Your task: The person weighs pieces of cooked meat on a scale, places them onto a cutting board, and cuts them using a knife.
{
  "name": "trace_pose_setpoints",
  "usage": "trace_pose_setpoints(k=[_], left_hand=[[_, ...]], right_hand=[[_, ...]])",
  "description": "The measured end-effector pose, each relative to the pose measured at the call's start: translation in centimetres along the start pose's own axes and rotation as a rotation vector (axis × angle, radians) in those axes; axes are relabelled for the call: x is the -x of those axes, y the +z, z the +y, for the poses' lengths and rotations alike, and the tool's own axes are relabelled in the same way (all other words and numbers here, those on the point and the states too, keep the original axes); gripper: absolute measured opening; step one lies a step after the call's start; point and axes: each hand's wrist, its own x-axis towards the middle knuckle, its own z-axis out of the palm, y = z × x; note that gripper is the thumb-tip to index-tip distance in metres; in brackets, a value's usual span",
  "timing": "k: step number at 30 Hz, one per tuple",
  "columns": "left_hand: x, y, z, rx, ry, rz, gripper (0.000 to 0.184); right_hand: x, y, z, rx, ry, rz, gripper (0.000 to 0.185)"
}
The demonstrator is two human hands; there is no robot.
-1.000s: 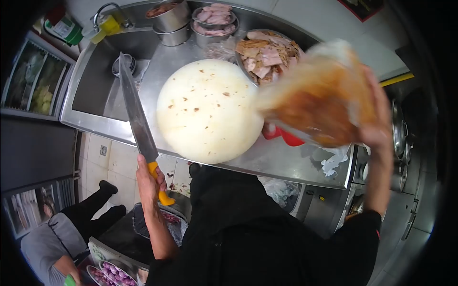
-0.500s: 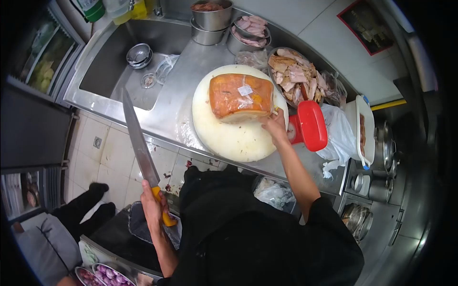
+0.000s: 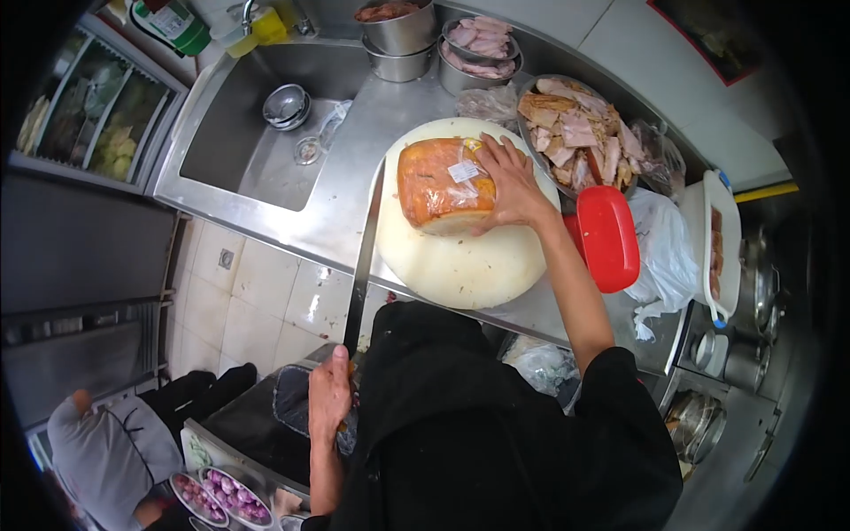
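Observation:
A long knife is gripped by its handle in my left hand, fingers wrapped round it. Its blade points up past the left edge of the round cutting board, and whether it touches the board I cannot tell. On the board lies a block of meat, orange-brown, which looks like ham in clear plastic film with a white label. My right hand clasps the right end of this block, fingers spread over the top and thumb at the near side.
Behind the board stand a bowl of cut meat pieces and steel pots. A red plastic container and a white bag sit to the right. The sink is at left. A person in grey is at lower left, near bowls of onions.
My right hand has moved from the block's lower right corner onto its right end. The knife has swung right and more upright, its blade now beside the board. The camera view has shifted.

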Motion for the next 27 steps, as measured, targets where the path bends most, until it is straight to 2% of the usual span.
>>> trace_pose_setpoints(k=[4,5,8,9,12,15,18,21,24,27], left_hand=[[2.2,1.4,0.9,-0.061,-0.018,0.047,0.071],[2.6,1.9,1.0,-0.038,-0.034,0.064,0.071],[2.9,2.2,1.4,-0.025,-0.064,0.118,0.073],[3.1,2.5,1.4,-0.025,-0.076,0.132,0.073],[2.6,2.8,1.1,0.073,-0.070,0.119,0.074],[1.0,2.4,-0.3,0.104,-0.073,0.073,0.075],[0.0,1.4,-0.5,0.104,-0.039,0.059,0.075],[-0.8,0.0,-1.3,0.083,0.021,0.052,0.075],[-1.0,-1.3,-2.7,0.103,0.057,0.040,0.074],[-1.0,-2.7,-3.6,0.153,0.054,0.029,0.073]], right_hand=[[0.1,0.3,-0.1,0.044,-0.072,0.089,0.126],[1.0,0.6,-1.0,0.066,-0.088,0.150,0.110],[2.9,4.7,-0.9,0.103,-0.196,0.354,0.088],[3.0,5.4,-1.0,0.031,-0.188,0.450,0.074],[2.5,6.4,-0.6,0.110,-0.224,0.506,0.072],[1.9,6.2,0.0,0.108,-0.302,0.484,0.074],[0.5,3.3,-0.9,0.284,-0.290,0.492,0.087],[-2.6,-4.1,-2.2,-0.025,-0.020,0.113,0.083],[-8.5,-5.8,2.8,-0.240,0.028,0.148,0.075],[-10.5,-6.1,4.1,-0.301,-0.011,-0.018,0.067]])
